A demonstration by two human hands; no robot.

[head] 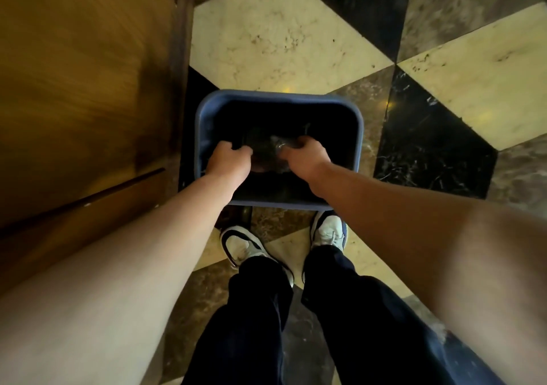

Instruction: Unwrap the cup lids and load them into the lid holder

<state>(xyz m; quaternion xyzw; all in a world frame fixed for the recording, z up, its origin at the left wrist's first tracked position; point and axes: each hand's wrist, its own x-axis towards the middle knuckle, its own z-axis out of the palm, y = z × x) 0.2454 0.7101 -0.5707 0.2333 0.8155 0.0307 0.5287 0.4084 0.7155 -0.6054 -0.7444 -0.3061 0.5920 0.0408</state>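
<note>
Hands, left (229, 159) and right (302, 155), gripped clear wrap (273, 151), apparently, over blue bin (207, 112) at frame centre. Best pulled apart low inside the rim.

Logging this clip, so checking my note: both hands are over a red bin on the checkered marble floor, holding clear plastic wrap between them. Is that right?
Not quite: the bin is blue, not red, as the head view shows. The rest stands: the left hand and right hand are over it on the checkered marble floor, holding clear plastic wrap between them.
</note>
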